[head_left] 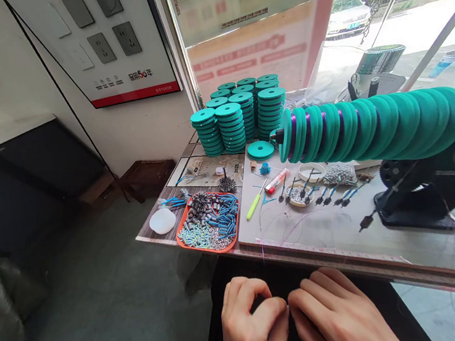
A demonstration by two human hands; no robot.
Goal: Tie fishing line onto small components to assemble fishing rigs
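Observation:
Over my lap, just below the table edge, my left hand [252, 322] and my right hand [332, 312] meet at the fingertips. Both are closed in a pinch. A thin purple fishing line [263, 252] drops over the table edge towards them; between the fingertips it is too fine to follow, and a tiny pale bit shows there. Nearest on the table is an orange tray [182, 246] of dark sinkers, blue springs, pale tubes and small metal beads. Rigged sinkers on blue stems [327, 197] lie on the grey board [324, 247].
A black winding machine [416, 191] bears a row of green foam spools [375, 126] at the right. Stacks of green spools [230, 126] stand behind. A green-handled tool [254, 206], a dish of beads [299, 196] and a white round lid [162, 221] lie about.

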